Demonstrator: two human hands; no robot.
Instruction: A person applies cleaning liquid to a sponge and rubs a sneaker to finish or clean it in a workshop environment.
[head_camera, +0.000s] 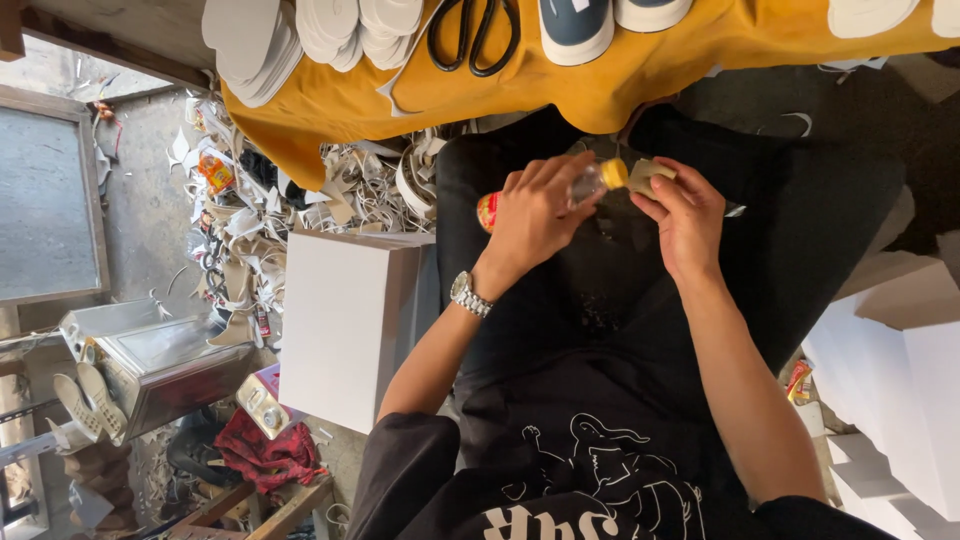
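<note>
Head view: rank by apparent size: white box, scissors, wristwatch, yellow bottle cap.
1. white box, largest by far.
2. scissors, partly cut off at the top edge, so their full size is unsure.
3. wristwatch on the left hand.
4. yellow bottle cap, smallest, beside the right hand.

Head camera, close, straight down over lap

A yellow cloth (560, 95) is spread over the bench at the top, and stacked white insoles (262, 45) are piled on it. Black scissors (473, 38) are laid beside a dark shoe (577, 28). Below, a white box (345, 325) is set on the floor, with pale offcuts (300, 215) heaped behind it and a metal case (160, 365) farther left.
</note>
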